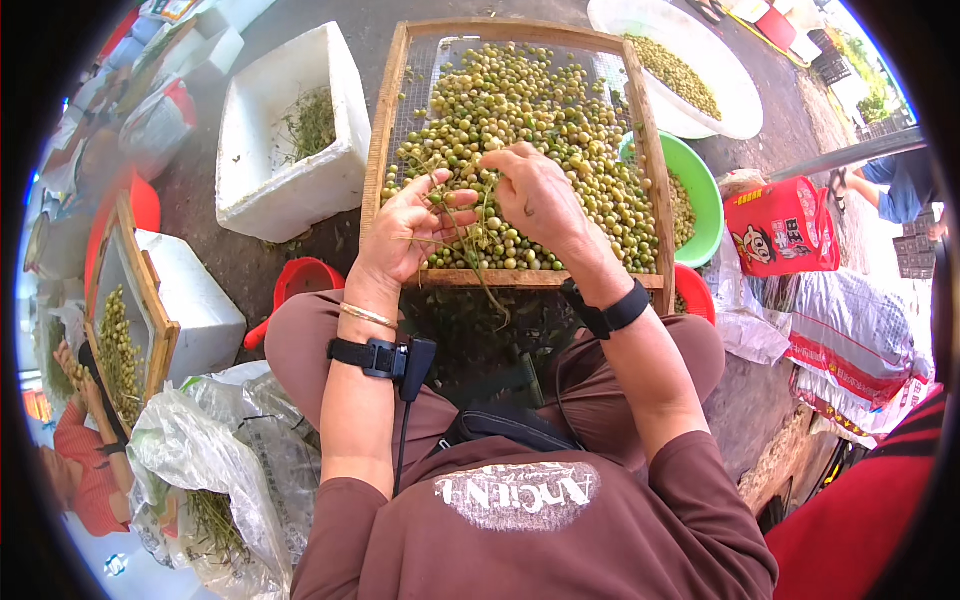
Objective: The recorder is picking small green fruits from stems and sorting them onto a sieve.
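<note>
A wood-framed wire mesh screen (470,278) lies before me, heaped with small round green-yellow berries (525,97). Over its near left part, my left hand (420,221) is palm up with its fingers curled around a thin green stem (474,259), which hangs down across the frame's near edge. My right hand (536,191) is just to the right, back up and fingers bent, its fingertips by the upper end of the stems. What the right fingertips pinch is partly hidden.
A white foam box (285,187) with stems stands left, a red scoop (304,277) below it. Right are a green basin (709,202), a white tub (720,67) with berries, and a red bag (784,225). A plastic sack (202,450) lies lower left, near another person (90,457) at a second screen.
</note>
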`<action>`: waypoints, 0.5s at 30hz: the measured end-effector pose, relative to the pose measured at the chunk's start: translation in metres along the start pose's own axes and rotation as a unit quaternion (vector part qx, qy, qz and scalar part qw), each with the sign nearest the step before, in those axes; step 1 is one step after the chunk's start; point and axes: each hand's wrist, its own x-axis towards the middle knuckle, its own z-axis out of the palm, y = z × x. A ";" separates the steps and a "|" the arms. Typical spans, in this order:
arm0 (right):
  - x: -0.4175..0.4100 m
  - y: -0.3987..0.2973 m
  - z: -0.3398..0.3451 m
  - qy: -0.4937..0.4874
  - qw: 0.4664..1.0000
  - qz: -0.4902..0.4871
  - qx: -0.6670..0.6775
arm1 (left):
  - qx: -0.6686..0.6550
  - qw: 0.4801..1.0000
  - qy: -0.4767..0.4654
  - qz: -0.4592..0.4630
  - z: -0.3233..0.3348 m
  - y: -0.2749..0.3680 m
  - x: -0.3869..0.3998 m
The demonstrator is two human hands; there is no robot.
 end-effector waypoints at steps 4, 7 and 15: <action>0.002 -0.018 0.017 -0.036 0.997 0.004 0.067 | 0.026 0.999 -0.032 0.004 0.004 -0.005 0.006; -0.003 -0.021 0.026 -0.011 0.999 -0.022 0.037 | 0.059 0.998 -0.005 0.012 0.003 -0.016 0.010; -0.005 -0.023 0.012 -0.039 0.975 0.115 0.185 | 0.156 0.986 -0.018 -0.063 0.010 0.005 0.000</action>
